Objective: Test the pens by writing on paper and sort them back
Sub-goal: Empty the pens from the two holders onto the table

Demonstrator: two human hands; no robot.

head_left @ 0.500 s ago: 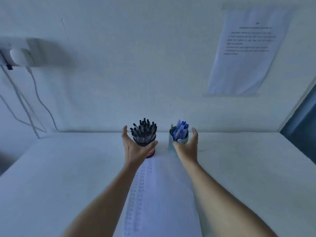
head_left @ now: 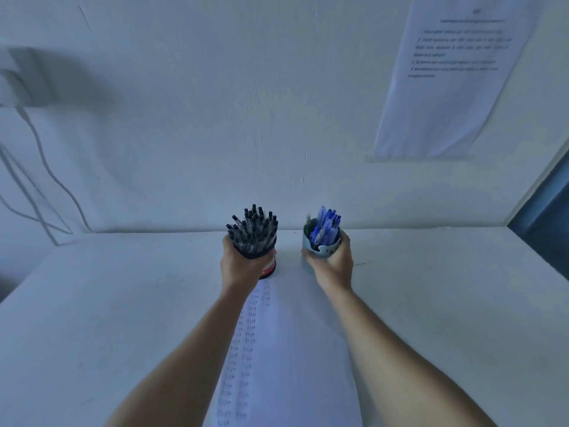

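White table [head_left: 92, 303] meets white wall [head_left: 215, 118]; left hand [head_left: 243, 266] grips dark cup [head_left: 269, 269], right hand [head_left: 334, 266] pale cup [head_left: 307, 243].

White table [head_left: 107, 303], long paper sheet [head_left: 301, 349] down its middle (handwritten rows), dark cup [head_left: 268, 269], pale cup [head_left: 324, 250] beyond

Dim, bluish light (edges slightly blurred).

Office desk corner (notice [head_left: 452, 75] taped on wall, cables [head_left: 46, 167]).
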